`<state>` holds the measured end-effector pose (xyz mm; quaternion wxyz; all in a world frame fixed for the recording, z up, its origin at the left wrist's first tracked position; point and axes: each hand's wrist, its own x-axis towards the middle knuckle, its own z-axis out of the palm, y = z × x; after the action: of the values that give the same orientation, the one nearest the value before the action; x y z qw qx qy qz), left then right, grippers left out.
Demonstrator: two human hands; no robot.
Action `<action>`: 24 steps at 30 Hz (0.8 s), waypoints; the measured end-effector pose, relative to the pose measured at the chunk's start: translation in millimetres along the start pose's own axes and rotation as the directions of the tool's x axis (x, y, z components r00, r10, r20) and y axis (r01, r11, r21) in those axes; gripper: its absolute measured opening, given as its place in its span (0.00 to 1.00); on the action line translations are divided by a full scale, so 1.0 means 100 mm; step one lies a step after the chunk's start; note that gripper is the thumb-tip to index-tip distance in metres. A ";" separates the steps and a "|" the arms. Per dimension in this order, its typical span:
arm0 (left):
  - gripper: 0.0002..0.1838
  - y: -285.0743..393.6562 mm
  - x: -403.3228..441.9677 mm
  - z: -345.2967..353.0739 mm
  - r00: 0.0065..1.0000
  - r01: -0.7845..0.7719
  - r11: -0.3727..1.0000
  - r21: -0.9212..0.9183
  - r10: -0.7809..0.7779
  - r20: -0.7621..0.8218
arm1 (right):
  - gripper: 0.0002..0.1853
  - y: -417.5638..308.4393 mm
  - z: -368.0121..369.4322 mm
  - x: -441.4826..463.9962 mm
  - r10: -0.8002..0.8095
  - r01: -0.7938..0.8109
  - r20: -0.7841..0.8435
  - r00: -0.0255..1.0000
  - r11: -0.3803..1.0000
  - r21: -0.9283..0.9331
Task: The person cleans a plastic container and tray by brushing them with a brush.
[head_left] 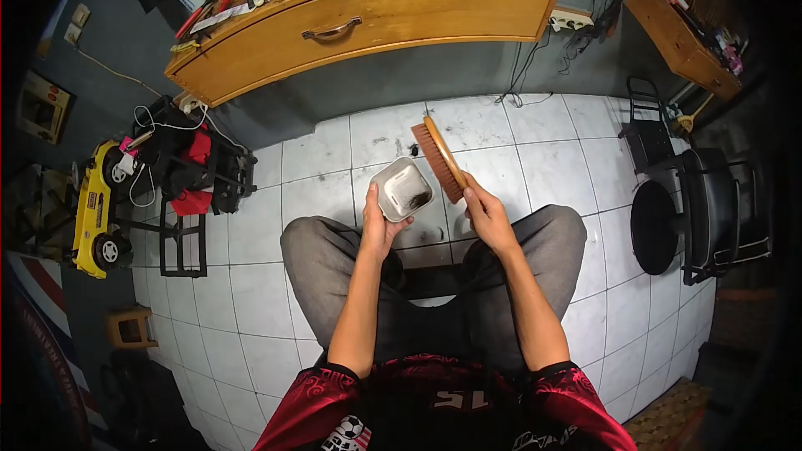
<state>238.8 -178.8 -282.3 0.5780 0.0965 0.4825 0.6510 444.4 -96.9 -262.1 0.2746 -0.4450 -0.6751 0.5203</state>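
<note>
In the head view, my left hand (pixel 381 230) grips a small pale square container (pixel 398 179) by its near side, tilted so its inside shows. A clump of dark hair (pixel 418 200) lies in the container's lower right corner. My right hand (pixel 487 215) is closed round the end of a wooden-backed brush (pixel 443 154) with reddish-brown bristles. The bristles face left towards the container, and a narrow gap separates the two. Both things are held above the tiled floor, in front of my knees.
Dark bits lie scattered on the white tiles (pixel 330 192). Ahead is a wooden drawer unit (pixel 376 21) with tools and bottles on top. A yellow toy car (pixel 96 209) and black frames stand at left, a black chair (pixel 718 217) at right, and a small stool (pixel 131 327) lower left.
</note>
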 end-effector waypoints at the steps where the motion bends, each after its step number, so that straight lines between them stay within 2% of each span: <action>1: 0.34 0.00 -0.01 0.03 1.000 -0.004 1.000 -0.005 0.004 -0.002 | 0.24 -0.11 0.00 -0.03 0.087 -0.102 0.087 0.992 0.976 0.191; 2: 0.35 -0.01 -0.03 0.07 1.000 -0.017 1.000 0.017 0.017 -0.012 | 0.24 -0.16 0.01 -0.04 0.152 -0.214 0.192 0.970 0.906 0.364; 4: 0.36 0.00 -0.05 0.06 0.999 -0.035 0.999 0.036 0.037 -0.032 | 0.24 -0.11 0.03 -0.03 0.192 -0.259 0.224 0.955 0.911 0.322; 6: 0.40 0.00 -0.05 0.05 0.999 -0.021 0.999 -0.029 0.019 -0.037 | 0.24 0.08 0.04 0.01 0.240 -0.306 0.249 0.938 0.910 0.279; 7: 0.40 0.00 -0.05 0.04 0.999 -0.019 0.999 -0.030 0.017 -0.041 | 0.24 0.25 0.05 0.05 0.187 -0.189 0.135 0.973 0.982 0.000; 8: 0.41 0.02 -0.05 0.03 0.998 -0.047 0.996 -0.071 0.044 -0.042 | 0.24 0.43 0.07 0.06 0.101 -0.086 0.039 0.994 0.953 -0.291; 9: 0.42 0.02 -0.06 0.01 0.997 -0.073 0.991 -0.111 0.068 -0.042 | 0.24 0.46 0.09 0.03 0.108 -0.093 0.036 0.993 0.952 -0.291; 11: 0.43 0.04 -0.04 0.03 0.997 -0.071 0.990 -0.119 0.069 -0.022 | 0.26 0.51 0.10 0.03 0.028 -0.056 -0.060 0.998 0.849 -0.526; 12: 0.42 0.05 -0.05 0.07 0.997 -0.070 0.994 -0.084 0.067 -0.045 | 0.26 0.47 0.10 0.05 0.018 -0.046 -0.058 0.998 0.848 -0.528; 14: 0.42 0.04 -0.07 0.10 0.994 -0.077 0.995 -0.057 0.072 -0.084 | 0.25 0.40 0.09 0.05 -0.160 0.122 -0.075 0.984 0.920 -0.372; 15: 0.41 0.02 -0.06 0.09 0.992 -0.083 0.997 0.003 0.083 -0.092 | 0.25 0.30 0.09 0.05 -0.163 0.129 -0.062 0.985 0.920 -0.371; 16: 0.41 0.00 -0.05 0.07 0.991 -0.085 0.994 0.065 0.091 -0.098 | 0.24 0.14 0.08 0.05 -0.031 0.031 -0.011 0.999 0.999 -0.043; 17: 0.41 0.00 -0.04 0.03 0.991 -0.084 0.994 0.063 0.090 -0.103 | 0.24 -0.02 0.06 0.03 0.082 -0.101 0.077 0.994 0.955 0.280; 18: 0.40 -0.01 -0.03 0.01 0.993 -0.061 0.996 0.071 0.068 -0.096 | 0.24 -0.21 0.02 -0.02 0.157 -0.220 0.182 0.971 0.883 0.415; 19: 0.39 -0.01 -0.03 0.00 0.995 -0.040 0.996 0.079 0.047 -0.089 | 0.24 -0.22 0.01 -0.03 0.157 -0.222 0.186 0.970 0.883 0.412; 21: 0.39 -0.02 -0.05 -0.01 0.996 -0.055 0.995 0.078 0.060 -0.067 | 0.25 -0.22 -0.01 -0.03 0.189 -0.354 0.345 0.919 0.778 0.519; 22: 0.40 -0.01 -0.06 0.00 0.997 -0.069 0.994 0.080 0.072 -0.039 | 0.25 -0.21 -0.02 -0.03 0.185 -0.351 0.346 0.920 0.780 0.517; 24: 0.42 0.01 -0.07 -0.03 0.998 -0.059 0.998 0.024 0.059 -0.031 | 0.24 -0.12 -0.04 -0.04 0.306 -0.473 0.405 0.862 0.774 0.421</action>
<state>238.5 -185.7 -280.2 0.5496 0.1070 0.4960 0.6637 445.5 -99.4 -249.7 0.1557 -0.4000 -0.4403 0.7886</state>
